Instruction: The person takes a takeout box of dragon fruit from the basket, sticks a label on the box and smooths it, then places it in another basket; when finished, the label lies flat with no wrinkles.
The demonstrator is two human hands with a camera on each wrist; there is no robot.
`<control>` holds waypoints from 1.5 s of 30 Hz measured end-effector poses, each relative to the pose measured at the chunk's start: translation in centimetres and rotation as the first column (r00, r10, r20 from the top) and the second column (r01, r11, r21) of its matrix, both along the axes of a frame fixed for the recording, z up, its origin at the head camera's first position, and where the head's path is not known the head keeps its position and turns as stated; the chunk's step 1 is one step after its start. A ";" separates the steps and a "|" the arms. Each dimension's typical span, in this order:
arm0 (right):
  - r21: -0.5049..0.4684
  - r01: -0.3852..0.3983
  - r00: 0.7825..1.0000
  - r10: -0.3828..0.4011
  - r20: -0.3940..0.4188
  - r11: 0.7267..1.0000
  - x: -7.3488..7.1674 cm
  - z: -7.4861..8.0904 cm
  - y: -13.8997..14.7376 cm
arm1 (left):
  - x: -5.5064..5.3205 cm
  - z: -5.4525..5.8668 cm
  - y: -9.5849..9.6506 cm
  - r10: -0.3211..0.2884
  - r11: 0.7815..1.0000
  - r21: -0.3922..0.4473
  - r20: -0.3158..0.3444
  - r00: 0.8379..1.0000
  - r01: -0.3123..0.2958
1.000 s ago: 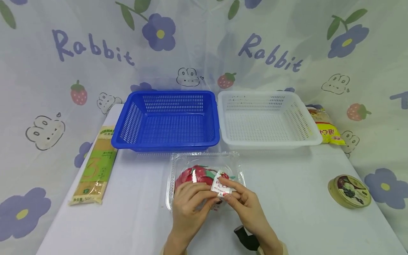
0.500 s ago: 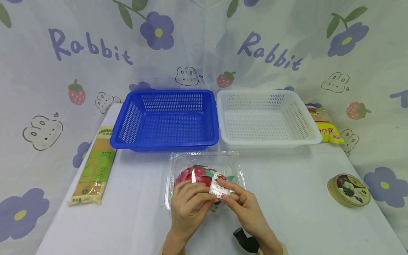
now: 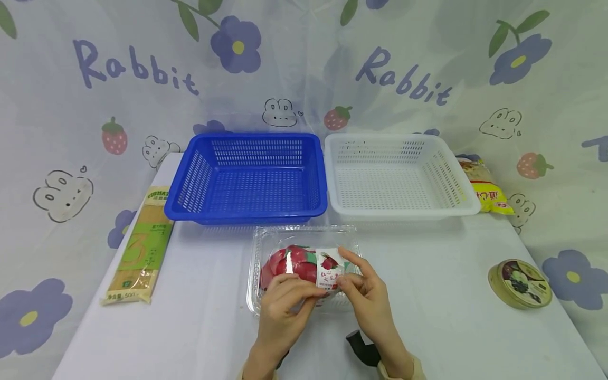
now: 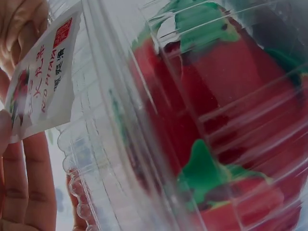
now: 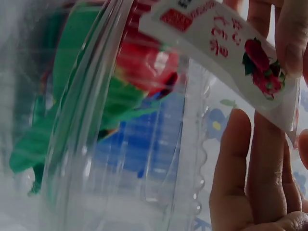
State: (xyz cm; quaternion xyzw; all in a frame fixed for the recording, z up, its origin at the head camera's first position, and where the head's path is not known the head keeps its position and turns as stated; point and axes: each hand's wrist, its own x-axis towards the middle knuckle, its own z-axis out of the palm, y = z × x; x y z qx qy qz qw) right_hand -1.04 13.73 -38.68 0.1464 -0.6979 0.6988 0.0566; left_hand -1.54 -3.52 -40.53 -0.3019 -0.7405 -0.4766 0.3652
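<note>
A clear plastic clamshell box (image 3: 258, 245) lies on the white table in front of the baskets. Inside is a red dragon fruit with green scales (image 3: 299, 261), likely a model given its painted look. My left hand (image 3: 285, 306) is at the box's near side, thumb and index finger pinching the lower edge of a white paper label (image 3: 329, 264). The label carries a dragon fruit picture and red lettering. At its right edge, my right hand (image 3: 366, 290) pinches it with the thumb, index finger raised along the side. In the right wrist view the label (image 5: 226, 53) spans from box to fingers.
Behind the box stand a blue basket (image 3: 247, 217) and a white basket (image 3: 404, 212), side by side. A spaghetti packet (image 3: 144, 248) lies at left. At right are a gold tin (image 3: 520, 283) and a yellow bag (image 3: 489, 195). A black curved piece (image 3: 363, 351) shows beside the right wrist.
My right fingers have shifted slightly right and spread, with the index finger lifting off the label's face. The label now shows more fully, flatter against the box. My left hand stays nearly in place.
</note>
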 end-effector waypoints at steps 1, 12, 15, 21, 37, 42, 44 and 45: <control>0.000 0.016 1.000 -0.016 -0.023 1.000 0.0 0.0 0.0 | 0.0 0.0 0.0 -0.001 1.000 -0.012 0.012 1.000 0.001; 0.025 0.033 0.998 -0.031 -0.057 0.999 -0.1 0.1 -0.1 | 0.9 0.5 -0.3 -0.191 0.982 0.077 0.423 0.886 0.175; 0.038 -0.032 0.993 0.036 -0.116 0.999 -0.2 0.0 0.1 | 1.1 0.8 -0.4 -0.214 0.977 0.094 0.500 0.839 0.193; 0.070 -0.079 0.983 0.090 -0.163 0.994 -0.3 0.1 0.2 | 1.3 1.0 -0.7 -0.335 0.942 0.192 0.481 0.810 0.276; 0.214 -0.172 0.958 0.215 -0.192 0.961 0.0 0.6 0.5 | 0.6 1.4 -1.9 -0.027 0.981 0.182 0.434 0.901 -0.058; 0.141 -0.255 0.944 0.278 -0.179 0.957 -0.3 1.1 1.0 | 0.5 1.7 -4.0 0.066 0.973 0.160 0.498 0.865 -0.167; 0.118 -0.284 0.949 0.296 -0.107 0.952 -0.6 1.5 1.4 | 0.5 1.9 -5.2 0.091 0.968 0.147 0.551 0.830 -0.204; 0.111 -0.295 0.952 0.302 -0.051 0.949 -0.7 1.8 1.6 | 0.5 2.0 -5.8 0.101 0.965 0.142 0.582 0.807 -0.222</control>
